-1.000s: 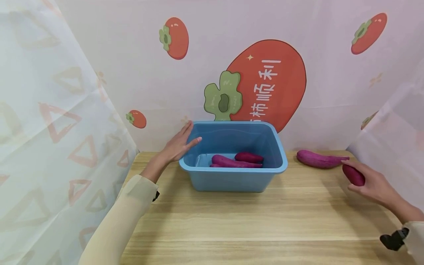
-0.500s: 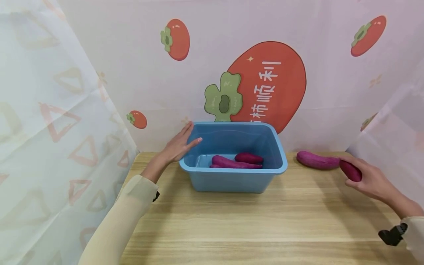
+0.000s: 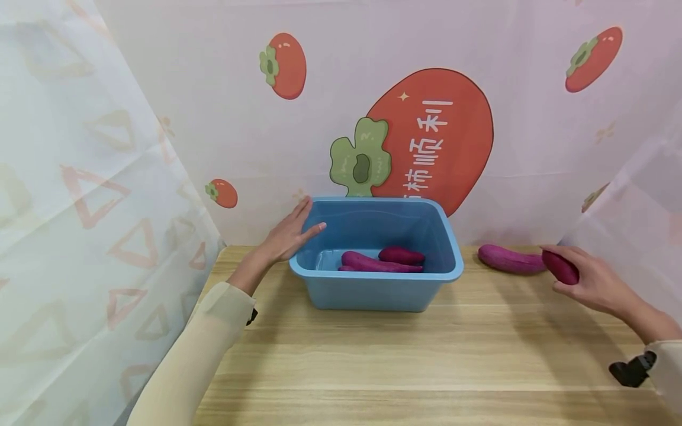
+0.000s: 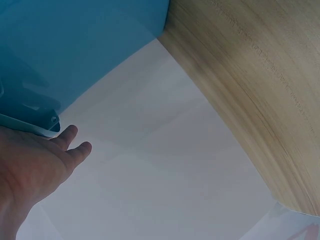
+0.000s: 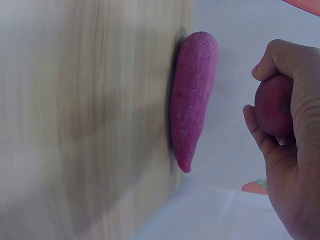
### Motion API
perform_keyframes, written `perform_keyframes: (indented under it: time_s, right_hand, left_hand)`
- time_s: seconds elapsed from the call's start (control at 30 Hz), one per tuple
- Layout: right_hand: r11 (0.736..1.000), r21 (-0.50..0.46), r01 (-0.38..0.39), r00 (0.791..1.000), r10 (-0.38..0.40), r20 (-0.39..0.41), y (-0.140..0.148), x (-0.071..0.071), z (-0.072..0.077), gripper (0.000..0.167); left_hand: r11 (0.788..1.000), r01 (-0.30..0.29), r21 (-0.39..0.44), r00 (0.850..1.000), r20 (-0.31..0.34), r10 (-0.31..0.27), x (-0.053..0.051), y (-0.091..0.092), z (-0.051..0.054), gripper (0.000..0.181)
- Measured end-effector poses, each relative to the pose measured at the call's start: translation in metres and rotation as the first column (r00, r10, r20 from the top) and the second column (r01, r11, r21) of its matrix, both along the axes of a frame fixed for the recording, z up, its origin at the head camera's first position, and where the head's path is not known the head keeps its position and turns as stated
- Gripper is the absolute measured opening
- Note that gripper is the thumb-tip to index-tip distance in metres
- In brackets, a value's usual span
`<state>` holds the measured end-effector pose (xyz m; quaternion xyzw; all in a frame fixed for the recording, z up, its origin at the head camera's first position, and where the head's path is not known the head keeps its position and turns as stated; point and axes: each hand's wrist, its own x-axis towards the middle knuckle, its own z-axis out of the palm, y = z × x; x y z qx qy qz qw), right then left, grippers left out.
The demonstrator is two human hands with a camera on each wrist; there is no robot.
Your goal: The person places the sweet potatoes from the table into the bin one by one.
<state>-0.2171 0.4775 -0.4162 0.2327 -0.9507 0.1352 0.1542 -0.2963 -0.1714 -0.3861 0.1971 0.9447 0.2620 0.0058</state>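
My right hand (image 3: 602,283) grips a dark red sweet potato (image 3: 560,267) above the right end of the table; in the right wrist view the hand (image 5: 300,125) has fingers and thumb curled round the dark one (image 5: 272,106). A purple sweet potato (image 3: 508,260) lies on the table just left of that hand, and alone on the wood (image 5: 194,97) in the right wrist view. My left hand (image 3: 286,235) rests on the left rim of a blue bin (image 3: 373,291), fingers extended. Inside the bin lie purple sweet potatoes (image 3: 375,262) and a dark red one (image 3: 401,255).
The wooden table (image 3: 373,361) spreads in front of the bin. Behind it stands a pale sheet (image 3: 186,77) printed with persimmons, and more sheeting hangs at the left (image 3: 64,248) and right sides.
My right hand has moved slightly left and up with the dark red sweet potato, now overlapping the view of the purple one's right end. The left hand stays on the bin's rim.
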Motion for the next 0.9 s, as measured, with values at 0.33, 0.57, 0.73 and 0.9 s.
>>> perform_keyframes:
  time_s: [0.33, 0.57, 0.73, 0.9]
  right_hand:
    - [0.999, 0.014, -0.029, 0.999, 0.029, -0.037, -0.008, -0.006, 0.013, 0.083]
    - [1.000, 0.013, -0.016, 1.000, 0.016, -0.026, -0.017, -0.012, 0.022, 0.082]
    - [1.000, 0.011, -0.017, 1.000, 0.017, -0.014, -0.021, -0.014, 0.028, 0.081]
    - [0.999, 0.023, -0.044, 0.999, 0.044, -0.011, -0.025, -0.016, 0.033, 0.083]
  left_hand:
    - [1.000, -0.001, 0.004, 1.000, 0.000, 0.001, 0.001, 0.001, 0.000, 0.092]
    - [1.000, -0.001, 0.001, 1.000, 0.000, 0.001, 0.001, 0.001, 0.001, 0.092]
    - [1.000, 0.001, -0.002, 1.000, -0.003, -0.001, 0.002, 0.001, 0.001, 0.095]
    - [1.000, -0.002, -0.004, 1.000, -0.003, 0.001, 0.001, 0.000, 0.000, 0.098]
